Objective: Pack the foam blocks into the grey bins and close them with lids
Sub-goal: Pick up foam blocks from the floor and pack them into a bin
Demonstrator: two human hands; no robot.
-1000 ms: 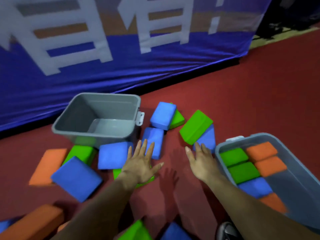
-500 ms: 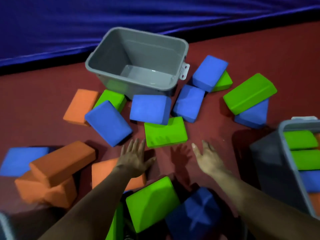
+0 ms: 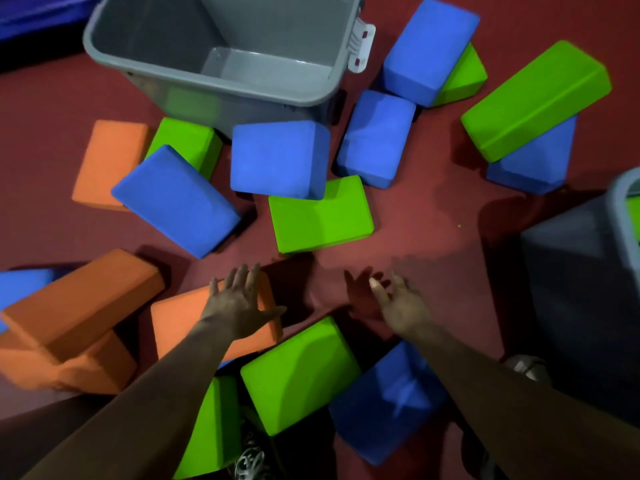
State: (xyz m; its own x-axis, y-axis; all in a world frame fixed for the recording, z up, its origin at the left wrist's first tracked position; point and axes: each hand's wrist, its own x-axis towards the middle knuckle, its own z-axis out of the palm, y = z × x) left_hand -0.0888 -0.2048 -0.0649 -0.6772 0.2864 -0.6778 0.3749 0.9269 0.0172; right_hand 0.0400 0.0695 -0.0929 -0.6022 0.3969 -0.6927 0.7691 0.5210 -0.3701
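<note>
Against the near wall of the grey bin [image 3: 242, 109] lies the square blue block [image 3: 277, 159], overlapping the far edge of the flat green block [image 3: 320, 214]. The bin stands open-topped on the red floor [image 3: 433, 220], bare bottom visible, with a white latch [image 3: 360, 46] on its right end.

Near side of the bin, leftward:
- the small green block [image 3: 188, 142] sits at the bin wall;
- the tilted blue block [image 3: 175, 200] lies over it;
- the far orange block [image 3: 107, 157] lies just beside both.

Near side of the bin, rightward, the narrow blue block [image 3: 375, 138] lies close to the bin's corner.

Right of the bin, the stacked blue block [image 3: 427, 46] rests on the wedged green block [image 3: 465, 76]. Further right, the long green block [image 3: 535, 98] lies across the pinned blue block [image 3: 535, 162].

Well nearer than the bin, the left hand [image 3: 239, 306] is palm down over the flat orange block [image 3: 180, 323], fingers straight and spread wide. Contact cannot be told. The right hand [image 3: 403, 306] is over bare floor, fingers loosely spread and slightly bent, holding nothing. Between the forearms lie the near green block [image 3: 298, 372] and the near blue block [image 3: 388, 400].

Far right of the bin, at the frame edge, stands the second grey bin [image 3: 620, 202].
</note>
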